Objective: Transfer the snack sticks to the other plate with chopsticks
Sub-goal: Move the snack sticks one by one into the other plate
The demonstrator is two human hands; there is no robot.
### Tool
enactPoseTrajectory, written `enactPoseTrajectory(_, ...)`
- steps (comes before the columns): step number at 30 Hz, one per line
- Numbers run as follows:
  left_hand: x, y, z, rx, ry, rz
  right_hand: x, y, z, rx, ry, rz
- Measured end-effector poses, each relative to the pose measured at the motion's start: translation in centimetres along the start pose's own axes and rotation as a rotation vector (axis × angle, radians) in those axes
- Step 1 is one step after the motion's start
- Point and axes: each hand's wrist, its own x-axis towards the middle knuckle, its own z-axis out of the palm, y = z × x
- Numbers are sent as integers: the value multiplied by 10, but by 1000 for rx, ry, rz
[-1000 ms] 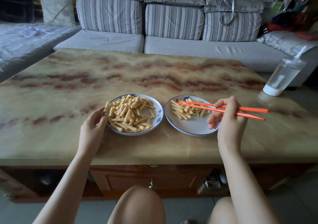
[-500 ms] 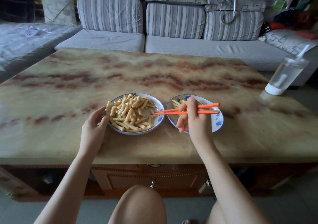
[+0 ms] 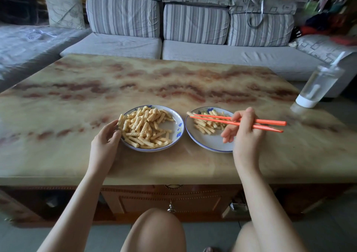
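Two white plates with blue flowers sit side by side on the marble table. The left plate (image 3: 178, 133) holds a big heap of ridged yellow snack sticks (image 3: 146, 128). My left hand (image 3: 105, 145) grips its left rim. The right plate (image 3: 210, 143) holds a smaller pile of sticks (image 3: 208, 124). My right hand (image 3: 245, 133) hovers over that plate's right side and holds orange chopsticks (image 3: 212, 119) pointing left. One snack stick (image 3: 189, 113) is pinched at their tips, above the right plate's left rim.
A clear water bottle (image 3: 318, 85) with a white base and a straw stands at the table's right edge. A grey striped sofa (image 3: 193, 48) runs behind the table (image 3: 135, 81). My knees are below the table's front edge.
My right hand has swung right from the left plate, where the chopstick tips were half a second ago. The tips now carry one stick over the right plate. My left hand stays put.
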Motion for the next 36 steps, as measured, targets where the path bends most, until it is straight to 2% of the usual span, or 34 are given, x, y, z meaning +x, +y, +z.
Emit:
enactPoseTrajectory(9, 0, 0, 0, -6, 1, 2, 22, 2, -36, -45, 255, -37)
enactPoseTrajectory(20, 0, 0, 1, -13, 2, 1, 23, 7, -35, -100, 239, -60)
enactPoseTrajectory(24, 0, 0, 1, -13, 2, 3, 15, 1, -26, -32, 163, -64)
enactPoseTrajectory(32, -1, 1, 1, -15, 5, 3, -3, 5, 4, -21, -171, 42)
enactPoseTrajectory(36, 0, 1, 1, -16, 3, 4, -6, 11, 12, -48, -258, 51)
